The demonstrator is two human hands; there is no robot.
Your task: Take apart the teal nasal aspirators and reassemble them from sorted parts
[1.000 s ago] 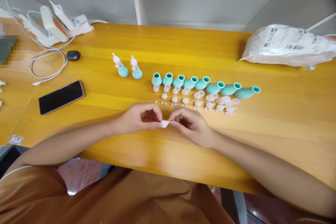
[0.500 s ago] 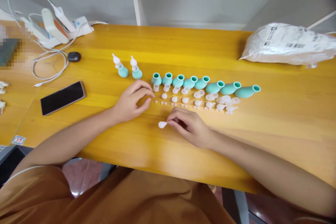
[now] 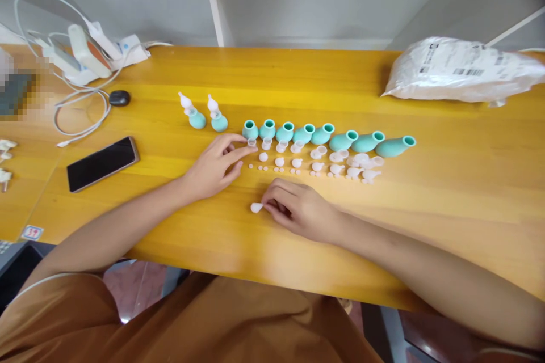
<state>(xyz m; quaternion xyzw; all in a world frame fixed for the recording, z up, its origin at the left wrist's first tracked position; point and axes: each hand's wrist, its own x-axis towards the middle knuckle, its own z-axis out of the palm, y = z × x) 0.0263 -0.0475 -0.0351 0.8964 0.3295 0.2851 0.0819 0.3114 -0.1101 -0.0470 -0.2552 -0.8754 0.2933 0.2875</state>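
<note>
My right hand [image 3: 293, 209] rests on the yellow table [image 3: 447, 198] and pinches a small white tip piece [image 3: 256, 207] between thumb and fingers. My left hand [image 3: 215, 165] reaches forward, its fingertips at a small clear cap [image 3: 251, 142] in front of the leftmost teal bulb [image 3: 250, 129]. A row of several open teal bulbs [image 3: 340, 139] runs to the right, with rows of small white and clear parts [image 3: 336, 165] before them. Two assembled bulbs with white tips [image 3: 204, 113] stand to the left of the row.
A black phone [image 3: 102, 162] lies at the left. Behind it are a black earbud case [image 3: 119, 98], white cables and chargers [image 3: 85, 51]. A white plastic bag [image 3: 460, 71] sits at the back right. Small white parts [image 3: 5, 147] lie at the far left edge.
My left hand let go of the white tip piece and moved forward to the clear cap by the leftmost bulb. My right hand kept the piece and lowered it to the table.
</note>
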